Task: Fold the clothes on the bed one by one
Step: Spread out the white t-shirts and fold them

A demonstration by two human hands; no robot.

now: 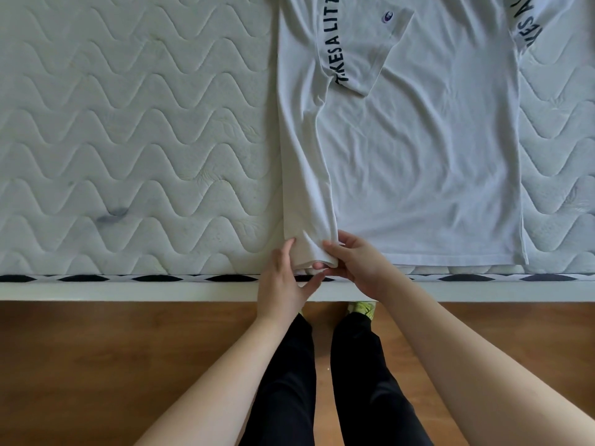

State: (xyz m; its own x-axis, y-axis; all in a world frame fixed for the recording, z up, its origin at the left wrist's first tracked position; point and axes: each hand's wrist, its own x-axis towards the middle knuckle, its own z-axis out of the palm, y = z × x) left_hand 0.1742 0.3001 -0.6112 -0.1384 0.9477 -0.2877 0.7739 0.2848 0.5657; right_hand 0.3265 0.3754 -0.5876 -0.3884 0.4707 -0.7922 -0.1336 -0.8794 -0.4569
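A white T-shirt [418,156] with black lettering down both sleeves lies flat on the mattress, hem toward me. Its left side and left sleeve are folded inward over the body in a long strip [306,175]. At the hem corner of that strip, by the bed's near edge, both hands meet. My left hand [285,281] holds the left side of the corner, thumb under the hem and fingers against the fold. My right hand [354,262] pinches the same corner from the right, thumb on top of the cloth.
The quilted white mattress [128,140] stretches bare to the left, with a dark smudge [111,215] near its front. A black-and-white trim [161,278] and white bed frame edge run below. My legs stand on a wooden floor [96,365].
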